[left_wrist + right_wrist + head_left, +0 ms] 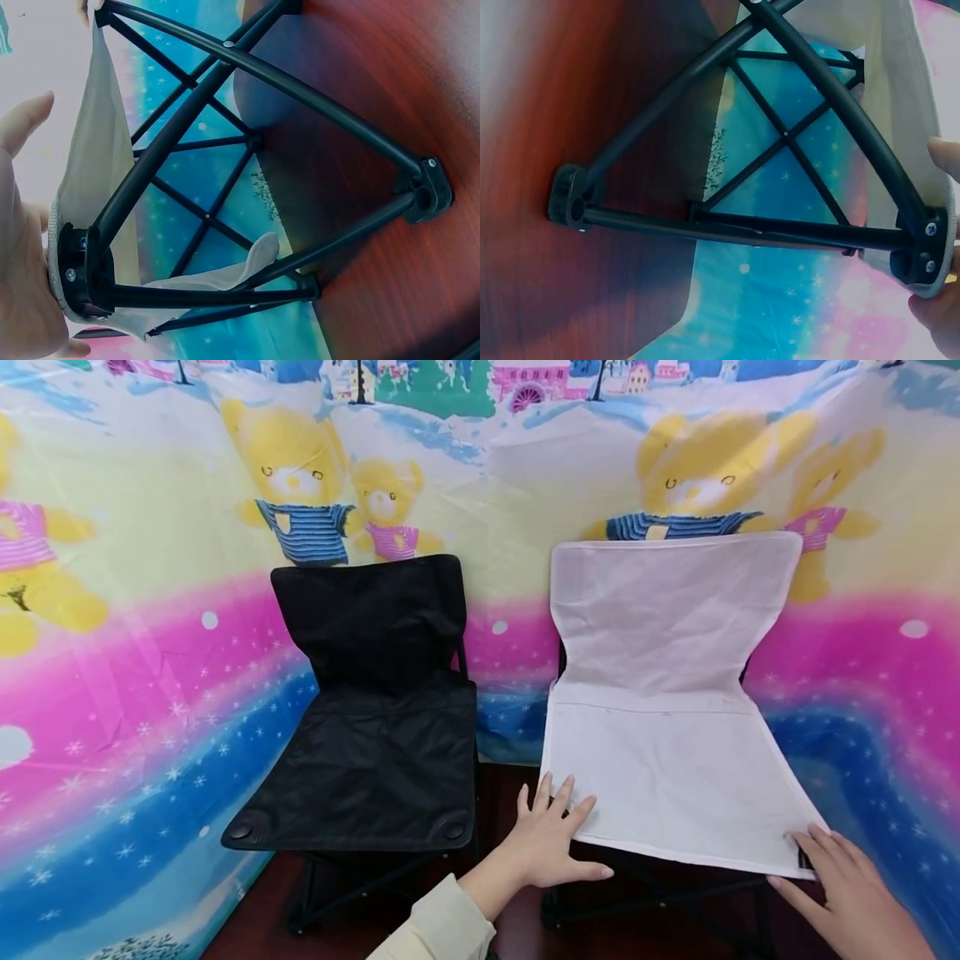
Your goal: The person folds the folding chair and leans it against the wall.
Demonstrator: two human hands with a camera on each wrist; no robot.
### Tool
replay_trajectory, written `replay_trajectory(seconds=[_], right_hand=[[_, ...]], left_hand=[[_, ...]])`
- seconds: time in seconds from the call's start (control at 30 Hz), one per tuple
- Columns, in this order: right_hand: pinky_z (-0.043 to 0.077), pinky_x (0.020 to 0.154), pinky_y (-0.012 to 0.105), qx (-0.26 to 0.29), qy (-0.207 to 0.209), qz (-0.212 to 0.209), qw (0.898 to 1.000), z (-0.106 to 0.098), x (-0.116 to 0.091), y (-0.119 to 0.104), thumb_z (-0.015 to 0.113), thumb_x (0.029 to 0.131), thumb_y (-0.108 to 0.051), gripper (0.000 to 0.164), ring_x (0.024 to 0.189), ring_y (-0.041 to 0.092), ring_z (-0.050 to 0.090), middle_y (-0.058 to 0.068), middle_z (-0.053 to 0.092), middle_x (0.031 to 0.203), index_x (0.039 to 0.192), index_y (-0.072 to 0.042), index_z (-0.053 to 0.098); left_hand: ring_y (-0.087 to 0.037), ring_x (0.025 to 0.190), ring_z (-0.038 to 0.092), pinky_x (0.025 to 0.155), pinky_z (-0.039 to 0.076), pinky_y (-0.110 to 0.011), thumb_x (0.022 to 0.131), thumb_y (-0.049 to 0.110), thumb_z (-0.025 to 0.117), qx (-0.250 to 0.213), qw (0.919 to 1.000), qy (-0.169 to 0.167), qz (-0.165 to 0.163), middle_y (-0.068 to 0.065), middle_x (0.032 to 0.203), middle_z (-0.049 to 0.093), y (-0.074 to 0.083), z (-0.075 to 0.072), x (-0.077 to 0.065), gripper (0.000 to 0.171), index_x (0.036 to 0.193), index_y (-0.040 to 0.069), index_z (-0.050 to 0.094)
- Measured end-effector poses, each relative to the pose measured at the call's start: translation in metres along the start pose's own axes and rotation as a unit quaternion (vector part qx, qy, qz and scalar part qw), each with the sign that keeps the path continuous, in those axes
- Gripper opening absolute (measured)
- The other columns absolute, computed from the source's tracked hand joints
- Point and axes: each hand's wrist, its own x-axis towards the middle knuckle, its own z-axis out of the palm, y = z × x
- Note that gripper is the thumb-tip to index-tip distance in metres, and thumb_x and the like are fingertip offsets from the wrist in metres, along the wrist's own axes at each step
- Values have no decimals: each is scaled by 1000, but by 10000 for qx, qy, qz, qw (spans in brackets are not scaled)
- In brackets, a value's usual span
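A white folding chair [652,768] stands unfolded on the right, its fabric seat on a black tube frame [161,150]. My left hand [546,843] lies over the front left corner of the seat, fingers spread and thumb held out to the side. At the front right corner, my right hand [847,885] touches the seat edge with fairly straight fingers. Black corner joints [922,244] hold the tubes under the cloth. To the left stands a black folding chair [375,760], apart from both hands.
A cloth backdrop [495,568] printed with yellow bears and snowflakes hangs behind both chairs and spreads down at the sides. Both chairs stand on a dark reddish wood-grain surface [615,285]. The white chair's crossed legs and black feet [431,191] rest on it.
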Motion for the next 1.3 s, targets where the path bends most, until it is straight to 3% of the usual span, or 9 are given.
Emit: replay_trajectory(seconds=[0.23, 0.43, 0.53, 0.7, 0.83, 1.0, 1.3], right_hand=[[9, 88, 63, 112, 472, -212, 9986, 7, 0, 14, 56, 77, -46, 77, 111, 53, 16, 39, 28, 115, 115, 19, 39], [11, 89, 61, 156, 545, -152, 9983, 9, 2, 21, 65, 74, -22, 66, 116, 51, 10, 41, 27, 118, 116, 21, 37], [15, 87, 61, 132, 616, -99, 9980, 8, 3, 21, 67, 69, -11, 62, 115, 52, 14, 40, 29, 116, 114, 21, 39], [22, 81, 63, 89, 782, 135, 9968, 6, -1, 16, 68, 66, -9, 59, 111, 51, 22, 39, 33, 114, 110, 18, 42], [26, 78, 63, 117, 1031, 315, 9941, 11, -6, 16, 69, 64, -7, 60, 108, 51, 27, 37, 32, 117, 112, 16, 42], [31, 74, 61, 137, 1277, 540, 9902, 14, -8, 18, 72, 61, -6, 64, 99, 52, 34, 35, 35, 117, 114, 14, 42], [34, 74, 57, 33, 1718, 894, 9811, 13, -17, 6, 73, 60, -6, 69, 92, 52, 41, 34, 41, 114, 118, 10, 42]], left_hand=[[-30, 129, 1, 100, 12, -46, 71, 74, 29, 143, 9998, 18, 149, -5, 143, 11, -3, 2, -1, 82, 138, 29, 17], [-23, 130, 4, 102, 14, -38, 73, 72, 30, 117, 9992, 175, 344, -6, 143, 11, -10, 4, -3, 82, 139, 23, 19], [-20, 130, 6, 103, 12, -34, 75, 70, 32, 114, 9986, 284, 425, -5, 143, 13, -13, 5, -4, 81, 138, 21, 21], [-18, 129, 11, 103, 12, -30, 80, 54, 46, 219, 9975, 485, 468, -5, 142, 18, -18, 9, -8, 72, 137, 15, 26], [-18, 127, 20, 101, 17, -28, 80, 35, 59, 327, 9944, 878, 484, -6, 138, 27, -21, 13, -11, 64, 133, 12, 33], [-15, 121, 33, 96, 28, -23, 73, 14, 66, 61, 9843, 1663, 588, -4, 129, 42, -25, 18, -13, 57, 126, 9, 45], [-13, 113, 43, 92, 32, -19, 68, 1, 67, -132, 9620, 2576, 901, -3, 118, 53, -33, 28, -15, 48, 115, 7, 56]])
